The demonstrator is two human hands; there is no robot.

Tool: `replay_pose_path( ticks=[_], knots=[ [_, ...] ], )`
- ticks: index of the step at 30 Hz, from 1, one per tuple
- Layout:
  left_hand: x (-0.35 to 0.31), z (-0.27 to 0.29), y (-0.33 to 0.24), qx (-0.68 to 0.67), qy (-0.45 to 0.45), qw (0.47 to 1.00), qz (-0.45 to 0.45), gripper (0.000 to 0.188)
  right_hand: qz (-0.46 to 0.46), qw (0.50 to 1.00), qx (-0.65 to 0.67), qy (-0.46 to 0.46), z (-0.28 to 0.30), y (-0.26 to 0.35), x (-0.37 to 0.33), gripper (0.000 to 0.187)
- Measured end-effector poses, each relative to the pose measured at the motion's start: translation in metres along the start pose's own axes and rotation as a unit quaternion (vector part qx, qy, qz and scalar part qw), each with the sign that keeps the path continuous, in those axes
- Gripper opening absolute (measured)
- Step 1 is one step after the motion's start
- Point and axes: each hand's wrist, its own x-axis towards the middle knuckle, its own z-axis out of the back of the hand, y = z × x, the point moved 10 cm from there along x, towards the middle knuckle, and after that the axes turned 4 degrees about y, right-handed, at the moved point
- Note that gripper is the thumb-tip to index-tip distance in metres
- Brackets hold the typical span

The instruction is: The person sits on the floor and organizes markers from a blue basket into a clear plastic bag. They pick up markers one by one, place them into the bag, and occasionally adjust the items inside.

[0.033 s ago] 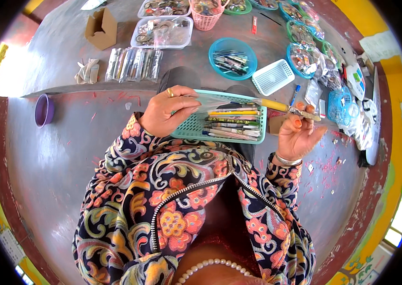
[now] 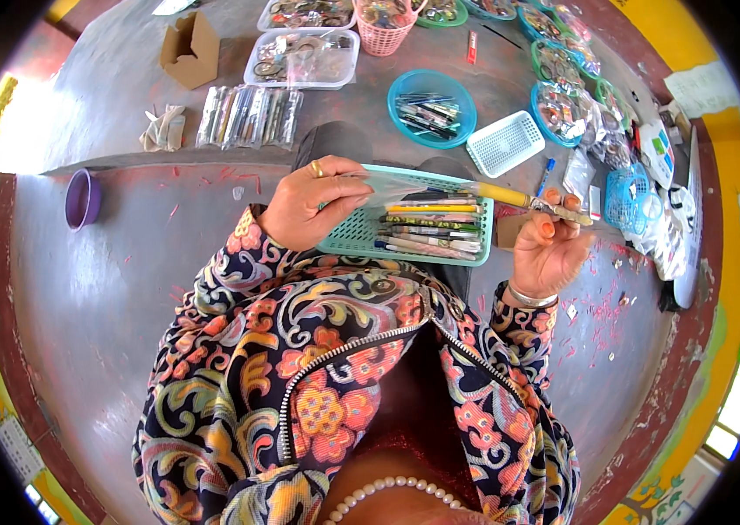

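My left hand (image 2: 319, 203) pinches a clear plastic sleeve (image 2: 396, 185) that stretches to the right over a mint-green basket (image 2: 348, 233). Several pens (image 2: 435, 232) lie side by side in that basket, which rests on my lap. Closed on the right end of a yellow-barrelled pen (image 2: 503, 194) is my right hand (image 2: 550, 252), just past the basket's right rim. The pen's left end meets the sleeve; whether it is inside is hard to make out. My right thumb stands away from the pen.
Ahead on the grey table are a bundle of sleeved pens (image 2: 249, 117), a blue round basket (image 2: 396, 86) of pens, a white basket (image 2: 505, 143) and a clear tub (image 2: 301, 59). A cardboard box (image 2: 189, 50) stands far left. A purple bowl (image 2: 83, 201) sits at left.
My right thumb has shifted slightly inward toward the palm. The whole view has moved a little; both hands keep their hold.
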Motion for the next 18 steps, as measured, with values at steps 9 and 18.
replay_pose_path(
  ticks=[9, 18],
  knots=[
    [-0.003, -0.001, -0.001, 0.004, 0.005, 1.0, -0.009, 0.017, -0.016, 0.921, -0.374, 0.106, -0.064, -0.041, 0.029, 0.029],
    [-0.004, -0.002, 0.001, -0.006, 0.005, 1.0, -0.011, 0.018, -0.019, 0.719, -0.665, 0.201, -0.106, -0.067, 0.039, 0.021]
  ],
)
